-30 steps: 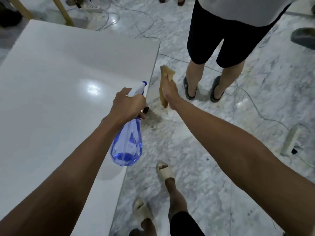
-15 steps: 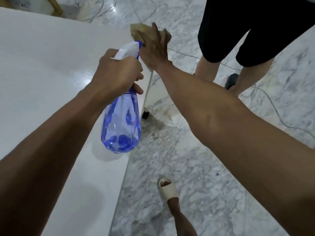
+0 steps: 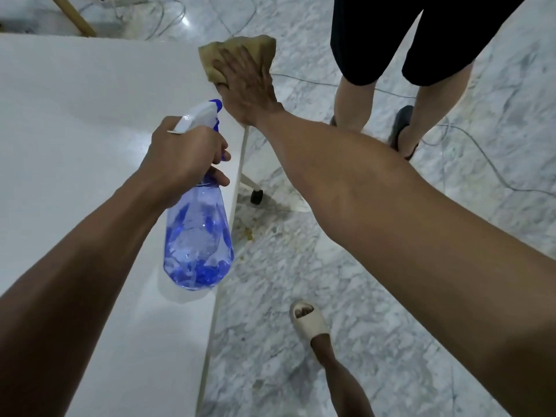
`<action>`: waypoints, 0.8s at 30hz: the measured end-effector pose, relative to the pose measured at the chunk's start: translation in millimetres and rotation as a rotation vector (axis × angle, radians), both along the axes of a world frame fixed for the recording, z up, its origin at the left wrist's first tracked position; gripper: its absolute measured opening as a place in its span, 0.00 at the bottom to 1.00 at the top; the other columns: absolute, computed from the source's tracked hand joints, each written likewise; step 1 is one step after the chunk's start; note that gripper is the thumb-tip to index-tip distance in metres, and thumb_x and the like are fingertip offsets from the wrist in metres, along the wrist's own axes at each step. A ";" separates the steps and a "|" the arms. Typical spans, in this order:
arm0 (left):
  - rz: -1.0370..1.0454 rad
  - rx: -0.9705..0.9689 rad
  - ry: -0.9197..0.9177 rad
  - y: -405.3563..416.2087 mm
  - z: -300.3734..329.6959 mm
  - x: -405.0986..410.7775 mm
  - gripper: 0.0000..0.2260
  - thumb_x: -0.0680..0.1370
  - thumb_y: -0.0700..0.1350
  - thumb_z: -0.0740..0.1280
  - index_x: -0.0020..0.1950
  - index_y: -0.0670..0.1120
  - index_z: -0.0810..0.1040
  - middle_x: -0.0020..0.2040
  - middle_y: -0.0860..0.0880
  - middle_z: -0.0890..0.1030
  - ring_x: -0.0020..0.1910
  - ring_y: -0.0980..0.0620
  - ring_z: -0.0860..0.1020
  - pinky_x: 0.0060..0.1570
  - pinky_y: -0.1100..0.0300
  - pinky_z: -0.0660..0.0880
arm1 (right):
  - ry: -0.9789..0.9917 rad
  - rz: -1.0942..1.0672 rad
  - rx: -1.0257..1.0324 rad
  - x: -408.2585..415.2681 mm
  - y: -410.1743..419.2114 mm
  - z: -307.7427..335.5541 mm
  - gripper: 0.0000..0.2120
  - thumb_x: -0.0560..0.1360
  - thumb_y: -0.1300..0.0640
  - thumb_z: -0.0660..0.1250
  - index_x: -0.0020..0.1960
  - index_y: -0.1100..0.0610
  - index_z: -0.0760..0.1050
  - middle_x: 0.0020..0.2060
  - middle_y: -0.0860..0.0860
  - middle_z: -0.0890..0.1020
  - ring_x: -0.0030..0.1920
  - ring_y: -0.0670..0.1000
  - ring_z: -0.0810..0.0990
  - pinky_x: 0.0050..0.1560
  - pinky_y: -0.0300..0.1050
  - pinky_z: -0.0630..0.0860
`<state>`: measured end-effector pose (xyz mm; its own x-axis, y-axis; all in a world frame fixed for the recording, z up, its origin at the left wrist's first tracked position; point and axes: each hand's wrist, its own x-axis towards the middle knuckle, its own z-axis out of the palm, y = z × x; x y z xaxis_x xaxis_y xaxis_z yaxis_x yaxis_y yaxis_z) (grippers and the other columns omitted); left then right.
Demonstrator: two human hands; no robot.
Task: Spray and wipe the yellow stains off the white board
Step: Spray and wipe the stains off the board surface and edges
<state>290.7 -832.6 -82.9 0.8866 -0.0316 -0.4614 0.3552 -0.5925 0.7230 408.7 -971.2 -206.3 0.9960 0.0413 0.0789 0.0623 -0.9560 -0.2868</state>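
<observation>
My white board (image 3: 90,121) stretches across the left, its glossy top bare but for the tan cloth (image 3: 240,46) lying at its far right corner. Beneath is the marble floor (image 3: 301,296), with cables (image 3: 469,155) trailing at the far right.

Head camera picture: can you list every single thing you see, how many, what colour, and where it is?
white board: one, white, left half of the view.
spray bottle: one, clear blue with a white head, over the board's right edge.
cloth: one, tan, at the board's far right corner.
caster wheel: one, black, under the board's edge.
cables: several, grey, across the marble floor.
wooden leg: one, tan, top left.
standing person's legs: two, black shorts, top right.
slipper: one, beige, on the wearer's foot, bottom centre.
left hand: grips the bottle's neck.
right hand: presses flat on the cloth.
</observation>
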 end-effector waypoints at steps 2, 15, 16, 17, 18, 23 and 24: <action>-0.018 0.019 0.000 1.5 0.5 -7.4 0.11 0.73 0.32 0.60 0.52 0.35 0.79 0.45 0.40 0.83 0.21 0.49 0.79 0.32 0.58 0.79 | 0.038 0.000 0.016 -8.2 7.0 -4.1 0.25 0.84 0.51 0.45 0.81 0.54 0.54 0.80 0.51 0.57 0.80 0.55 0.51 0.79 0.55 0.47; -0.107 0.067 -0.097 15.8 21.7 -87.8 0.07 0.73 0.30 0.58 0.42 0.38 0.74 0.42 0.38 0.77 0.20 0.49 0.79 0.26 0.59 0.78 | 0.087 -0.013 0.098 -113.4 67.6 -11.1 0.26 0.78 0.42 0.53 0.75 0.46 0.64 0.69 0.43 0.70 0.77 0.55 0.61 0.72 0.65 0.61; -0.098 0.071 -0.102 17.5 23.3 -97.6 0.07 0.73 0.29 0.58 0.40 0.38 0.73 0.39 0.39 0.75 0.19 0.49 0.79 0.24 0.62 0.77 | 0.068 -0.004 0.103 -125.2 70.9 -8.9 0.26 0.78 0.42 0.53 0.75 0.46 0.63 0.68 0.43 0.69 0.77 0.55 0.61 0.73 0.66 0.60; -0.084 0.076 -0.107 19.8 24.9 -107.7 0.08 0.73 0.29 0.57 0.39 0.39 0.71 0.37 0.41 0.74 0.18 0.49 0.78 0.22 0.63 0.75 | 0.099 0.031 0.092 -140.2 73.8 -3.7 0.28 0.80 0.42 0.53 0.79 0.48 0.58 0.74 0.45 0.65 0.80 0.55 0.55 0.76 0.64 0.55; -0.075 0.076 -0.112 22.7 26.8 -117.6 0.08 0.73 0.28 0.57 0.38 0.39 0.71 0.35 0.42 0.73 0.18 0.49 0.78 0.21 0.64 0.74 | 0.143 0.067 0.078 -155.9 77.9 -0.4 0.30 0.82 0.42 0.52 0.81 0.50 0.52 0.79 0.48 0.58 0.81 0.55 0.49 0.78 0.61 0.50; -0.071 0.064 -0.152 45.0 32.5 -172.3 0.08 0.71 0.29 0.56 0.37 0.38 0.72 0.33 0.42 0.73 0.20 0.45 0.77 0.22 0.62 0.74 | 0.178 0.099 0.173 -234.3 107.6 6.2 0.32 0.83 0.43 0.55 0.82 0.52 0.48 0.82 0.51 0.48 0.81 0.56 0.42 0.78 0.63 0.46; -0.072 0.068 -0.161 49.7 31.7 -183.7 0.07 0.71 0.29 0.56 0.38 0.37 0.72 0.34 0.40 0.72 0.23 0.43 0.77 0.22 0.61 0.74 | 0.197 0.109 0.181 -248.0 113.3 7.6 0.33 0.83 0.42 0.56 0.82 0.52 0.47 0.82 0.51 0.48 0.81 0.56 0.41 0.78 0.63 0.45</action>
<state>107.1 -782.9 -51.2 0.9458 -0.0710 -0.3169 0.1931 -0.6615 0.7247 160.7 -857.9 -198.8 0.9834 0.1521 -0.0994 0.0886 -0.8789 -0.4687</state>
